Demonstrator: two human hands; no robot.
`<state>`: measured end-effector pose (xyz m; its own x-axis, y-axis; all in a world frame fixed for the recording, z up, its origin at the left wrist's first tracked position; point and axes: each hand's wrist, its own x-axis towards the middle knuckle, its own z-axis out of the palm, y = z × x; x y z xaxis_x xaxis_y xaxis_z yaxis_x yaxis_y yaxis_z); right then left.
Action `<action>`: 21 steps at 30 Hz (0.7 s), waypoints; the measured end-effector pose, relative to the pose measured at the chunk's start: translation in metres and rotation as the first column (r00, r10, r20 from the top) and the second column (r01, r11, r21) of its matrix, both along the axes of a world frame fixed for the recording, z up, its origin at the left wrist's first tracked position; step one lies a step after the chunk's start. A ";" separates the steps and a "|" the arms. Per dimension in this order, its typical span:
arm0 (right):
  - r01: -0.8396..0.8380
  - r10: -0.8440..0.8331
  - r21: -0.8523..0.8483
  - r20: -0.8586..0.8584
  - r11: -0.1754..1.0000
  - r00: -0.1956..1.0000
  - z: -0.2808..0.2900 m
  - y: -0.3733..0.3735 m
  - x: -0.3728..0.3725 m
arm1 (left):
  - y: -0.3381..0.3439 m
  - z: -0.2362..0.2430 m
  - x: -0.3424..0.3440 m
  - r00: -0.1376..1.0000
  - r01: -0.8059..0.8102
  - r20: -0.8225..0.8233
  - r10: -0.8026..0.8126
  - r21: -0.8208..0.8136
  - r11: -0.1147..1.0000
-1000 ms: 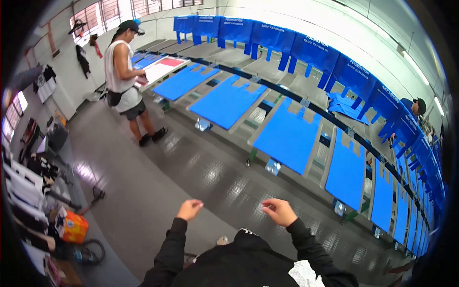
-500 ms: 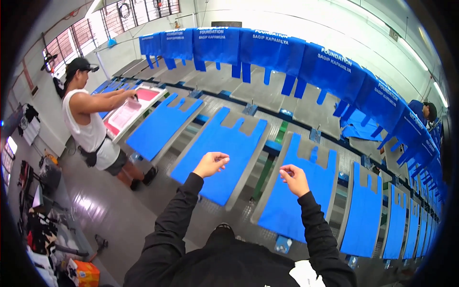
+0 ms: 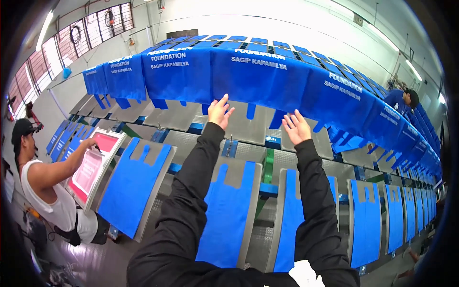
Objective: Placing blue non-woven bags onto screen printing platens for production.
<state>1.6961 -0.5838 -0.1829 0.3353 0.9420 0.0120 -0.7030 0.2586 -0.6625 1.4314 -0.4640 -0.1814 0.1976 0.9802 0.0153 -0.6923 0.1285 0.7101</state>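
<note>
Both my arms stretch forward over the boards toward a row of hanging blue bags [image 3: 260, 79] with white print. My left hand [image 3: 220, 113] is empty, fingers apart, just under the lower edge of one hanging bag. Beside it, my right hand [image 3: 296, 128] is also empty with spread fingers, close to that bag's right handle strip. Whether either hand touches the fabric I cannot tell. Below my forearms, blue bags [image 3: 227, 215] lie flat on grey boards [image 3: 256, 210], handles pointing away from me. My sleeves hide parts of them.
At the left, a person [image 3: 48, 191] in a white top works with a white-framed printing screen [image 3: 98, 162] over a board. Another person [image 3: 404, 101] in blue stands behind the hanging row at the far right. More boards with blue bags [image 3: 366, 222] run along the right.
Both my hands have moved up and away from me, from above the flat bags to the hanging row, and their fingers have opened out. The view has tilted upward.
</note>
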 end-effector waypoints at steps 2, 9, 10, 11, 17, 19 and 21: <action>0.085 -0.085 -0.028 0.009 0.996 0.996 -0.006 0.006 0.008 | 0.013 0.002 0.012 0.987 -0.108 0.115 0.115 -0.062 0.992; 0.279 -0.305 0.140 0.219 0.950 0.927 0.019 -0.025 0.008 | -0.010 0.018 0.015 0.976 -0.072 0.208 0.068 0.012 0.997; 0.310 -0.346 0.167 0.273 0.936 0.898 0.033 -0.038 0.009 | -0.021 0.030 0.013 0.975 -0.072 0.212 0.068 0.014 0.997; 0.295 -0.343 0.199 0.285 0.934 0.895 0.048 -0.049 0.007 | -0.031 0.043 0.006 0.977 -0.153 0.162 0.140 0.068 0.986; 0.121 -0.340 0.351 0.672 0.928 0.658 0.182 -0.058 0.019 | -0.038 0.174 -0.048 0.891 -0.339 -0.059 0.450 0.571 0.748; -0.008 -0.258 0.369 0.666 0.929 0.699 0.239 -0.035 0.042 | -0.007 0.235 -0.042 0.943 -0.105 -0.176 0.283 0.648 0.754; -0.076 -0.159 0.332 0.626 0.940 0.763 0.291 0.000 0.056 | 0.034 0.283 -0.034 0.934 0.061 -0.306 0.183 0.641 0.765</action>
